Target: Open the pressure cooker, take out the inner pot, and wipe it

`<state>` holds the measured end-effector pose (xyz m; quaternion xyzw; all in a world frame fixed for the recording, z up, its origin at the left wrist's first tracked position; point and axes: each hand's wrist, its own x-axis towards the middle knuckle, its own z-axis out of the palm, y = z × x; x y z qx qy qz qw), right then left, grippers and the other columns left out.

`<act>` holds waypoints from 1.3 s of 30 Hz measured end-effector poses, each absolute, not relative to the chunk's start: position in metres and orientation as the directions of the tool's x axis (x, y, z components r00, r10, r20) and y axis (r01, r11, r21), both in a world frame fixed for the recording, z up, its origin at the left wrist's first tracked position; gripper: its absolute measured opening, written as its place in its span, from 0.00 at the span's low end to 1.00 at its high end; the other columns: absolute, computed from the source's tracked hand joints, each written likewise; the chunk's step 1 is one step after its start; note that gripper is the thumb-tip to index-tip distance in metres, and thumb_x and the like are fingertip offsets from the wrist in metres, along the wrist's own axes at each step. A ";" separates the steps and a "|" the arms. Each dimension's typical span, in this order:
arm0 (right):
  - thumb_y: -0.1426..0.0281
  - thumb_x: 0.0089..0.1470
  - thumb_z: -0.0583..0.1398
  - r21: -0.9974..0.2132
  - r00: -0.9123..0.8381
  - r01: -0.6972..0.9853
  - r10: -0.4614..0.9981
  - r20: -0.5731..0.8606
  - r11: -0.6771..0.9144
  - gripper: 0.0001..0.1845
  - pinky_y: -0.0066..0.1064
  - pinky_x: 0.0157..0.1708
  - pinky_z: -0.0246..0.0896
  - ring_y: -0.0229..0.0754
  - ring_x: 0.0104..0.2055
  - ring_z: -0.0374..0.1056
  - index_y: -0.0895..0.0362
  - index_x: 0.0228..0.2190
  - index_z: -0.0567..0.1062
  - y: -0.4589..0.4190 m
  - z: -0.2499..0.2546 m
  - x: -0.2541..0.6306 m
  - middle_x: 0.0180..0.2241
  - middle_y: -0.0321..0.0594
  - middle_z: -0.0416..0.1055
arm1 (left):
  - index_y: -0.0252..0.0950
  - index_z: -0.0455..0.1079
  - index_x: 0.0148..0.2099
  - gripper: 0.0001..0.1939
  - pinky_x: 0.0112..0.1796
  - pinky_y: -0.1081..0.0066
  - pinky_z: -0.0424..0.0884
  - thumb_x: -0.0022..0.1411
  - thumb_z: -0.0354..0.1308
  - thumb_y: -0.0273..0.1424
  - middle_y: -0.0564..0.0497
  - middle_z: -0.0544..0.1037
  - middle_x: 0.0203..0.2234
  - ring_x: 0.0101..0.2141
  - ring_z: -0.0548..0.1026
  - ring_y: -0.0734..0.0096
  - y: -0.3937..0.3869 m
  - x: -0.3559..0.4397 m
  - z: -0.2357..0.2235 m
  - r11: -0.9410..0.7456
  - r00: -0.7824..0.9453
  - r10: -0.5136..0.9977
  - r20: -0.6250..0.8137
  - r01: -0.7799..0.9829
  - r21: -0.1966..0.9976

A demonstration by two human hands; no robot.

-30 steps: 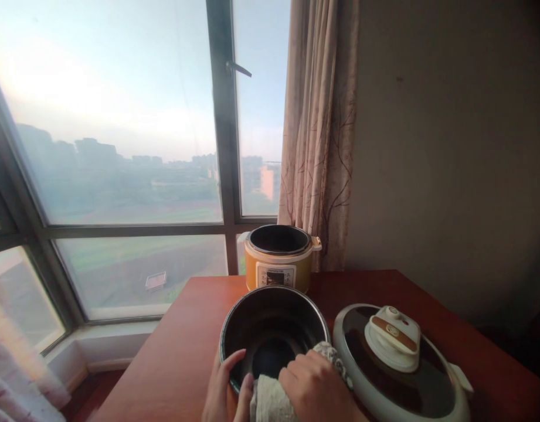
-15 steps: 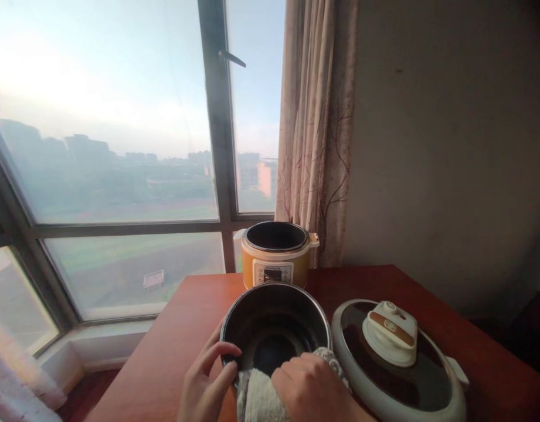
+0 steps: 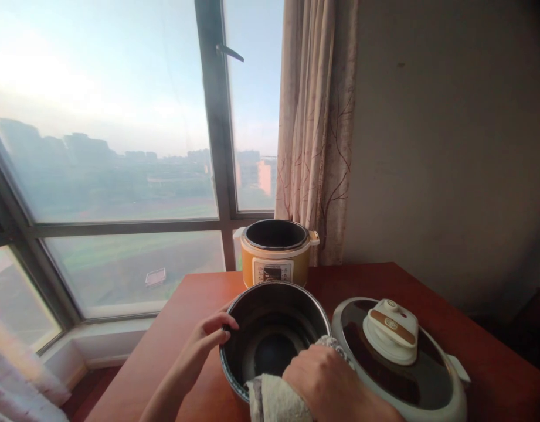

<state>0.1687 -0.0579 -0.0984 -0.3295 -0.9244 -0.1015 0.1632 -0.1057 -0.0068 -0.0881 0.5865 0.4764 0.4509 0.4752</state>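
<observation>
Illegible print [image 3: 273, 267] is showing on the cooker panel [image 3: 273, 272] beyond the right grip [image 3: 321, 376]. Right of that grip, lid-handle emblems [image 3: 390, 323] are appearing unreadable.

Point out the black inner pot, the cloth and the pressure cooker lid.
Black inner pot [image 3: 275, 350], head view: on its inside bottom.
Cloth [image 3: 277, 400], head view: on its pale near fold.
Pressure cooker lid [image 3: 399, 378], head view: on its dark top panel.

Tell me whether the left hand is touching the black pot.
Touching. The head view shows the left hand at the near-left side of the black pot, fingers hooked over its edge.
</observation>
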 end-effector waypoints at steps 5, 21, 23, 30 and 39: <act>0.67 0.46 0.65 0.097 -0.685 0.672 0.566 0.459 0.734 0.12 0.36 0.25 0.41 0.38 0.24 0.65 0.53 0.22 0.65 -0.056 -0.111 0.163 0.23 0.30 0.71 | 0.37 0.79 0.44 0.17 0.47 0.59 0.72 0.53 0.60 0.37 0.48 0.83 0.41 0.46 0.77 0.52 -0.014 -0.089 -0.107 -0.055 -0.042 0.998 0.054 -0.025 0.998; 0.66 0.49 0.66 0.108 -0.596 0.736 0.564 0.572 0.668 0.14 0.36 0.24 0.42 0.39 0.23 0.65 0.53 0.23 0.65 -0.062 -0.111 0.144 0.23 0.31 0.71 | 0.44 0.76 0.55 0.22 0.66 0.49 0.52 0.60 0.62 0.44 0.45 0.63 0.68 0.69 0.54 0.47 -0.069 -0.063 -0.133 -0.281 -0.188 0.920 0.344 0.296 0.913; 0.67 0.50 0.65 0.113 -0.584 0.743 0.557 0.591 0.660 0.14 0.36 0.24 0.41 0.39 0.23 0.65 0.53 0.23 0.64 -0.062 -0.113 0.140 0.22 0.32 0.71 | 0.43 0.77 0.53 0.21 0.66 0.48 0.53 0.59 0.62 0.44 0.44 0.63 0.68 0.68 0.56 0.44 -0.065 -0.068 -0.132 -0.276 -0.172 0.928 0.332 0.282 0.919; 0.73 0.51 0.61 0.161 -0.603 0.724 0.503 0.619 0.670 0.10 0.36 0.23 0.40 0.39 0.21 0.63 0.53 0.25 0.64 -0.061 -0.123 0.130 0.21 0.33 0.69 | 0.41 0.79 0.46 0.17 0.63 0.48 0.58 0.54 0.62 0.37 0.42 0.67 0.65 0.65 0.63 0.41 -0.044 -0.087 -0.127 -0.306 -0.103 0.934 0.341 0.258 0.916; 0.74 0.50 0.62 0.214 -0.627 0.657 0.366 0.688 0.723 0.12 0.35 0.20 0.38 0.37 0.18 0.60 0.53 0.23 0.63 -0.061 -0.117 0.137 0.19 0.30 0.66 | 0.41 0.80 0.46 0.21 0.63 0.49 0.57 0.47 0.62 0.30 0.45 0.67 0.66 0.66 0.60 0.40 -0.011 -0.105 -0.091 -0.159 0.147 0.978 0.149 0.059 0.986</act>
